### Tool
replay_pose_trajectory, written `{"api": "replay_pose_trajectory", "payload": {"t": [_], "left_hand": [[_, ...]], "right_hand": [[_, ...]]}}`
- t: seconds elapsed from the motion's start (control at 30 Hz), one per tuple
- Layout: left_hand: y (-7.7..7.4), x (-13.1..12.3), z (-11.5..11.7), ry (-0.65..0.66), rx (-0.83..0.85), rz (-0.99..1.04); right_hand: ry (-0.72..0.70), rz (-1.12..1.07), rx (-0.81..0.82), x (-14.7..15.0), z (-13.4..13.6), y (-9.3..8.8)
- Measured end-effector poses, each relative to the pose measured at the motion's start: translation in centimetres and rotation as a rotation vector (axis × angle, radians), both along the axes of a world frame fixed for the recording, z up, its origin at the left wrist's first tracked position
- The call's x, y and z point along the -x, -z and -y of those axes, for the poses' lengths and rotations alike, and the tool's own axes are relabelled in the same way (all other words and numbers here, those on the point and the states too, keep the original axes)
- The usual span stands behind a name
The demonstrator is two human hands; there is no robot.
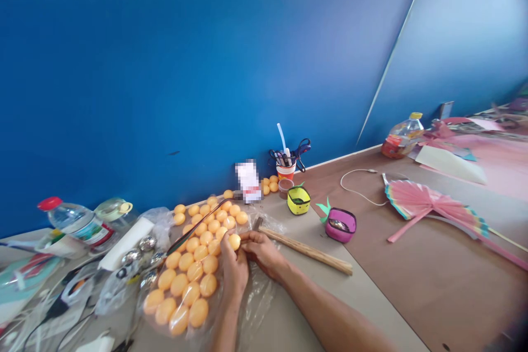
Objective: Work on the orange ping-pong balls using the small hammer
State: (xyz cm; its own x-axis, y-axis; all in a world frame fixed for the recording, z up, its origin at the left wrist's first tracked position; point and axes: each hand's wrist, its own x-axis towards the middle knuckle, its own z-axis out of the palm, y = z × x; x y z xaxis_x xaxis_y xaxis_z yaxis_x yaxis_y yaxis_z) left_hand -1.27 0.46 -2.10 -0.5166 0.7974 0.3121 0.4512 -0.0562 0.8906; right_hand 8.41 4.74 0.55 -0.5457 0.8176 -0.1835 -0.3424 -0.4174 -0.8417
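Note:
My left hand (235,268) is closed, with an orange ping-pong ball (234,241) at its thumb and fingertips. Right beside it, my right hand (263,251) has its fingers curled in by the ball's right edge; what they pinch, if anything, is hidden. Many more orange balls lie to the left in a clear plastic bag (218,280), part of which spreads under my hands. A thin dark stick (193,229) rests across the bagged balls. Just past my right wrist lies a wooden stick (313,251), pointing toward the lower right.
Behind the bag stand a phone-sized white card (248,181) and a cup of tools (285,168). A yellow basket (298,199) and a purple basket (340,225) sit to the right, with a pink paper fan (433,206) beyond. Bottles (82,225) and cables crowd the left. A blue partition (198,93) rises behind.

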Motion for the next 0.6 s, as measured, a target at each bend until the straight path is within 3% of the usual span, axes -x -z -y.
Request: {"api": "replay_pose_trajectory", "payload": {"t": [0.23,0.6], "left_hand": [[0.87,0.05,-0.1,-0.019,-0.05,-0.03],[0.7,-0.06,-0.24,-0.018,-0.028,-0.084]], "right_hand": [[0.066,0.086,-0.098,0.29,0.24,0.32],[0.097,0.253,-0.216,0.31,0.25,0.04]]}}
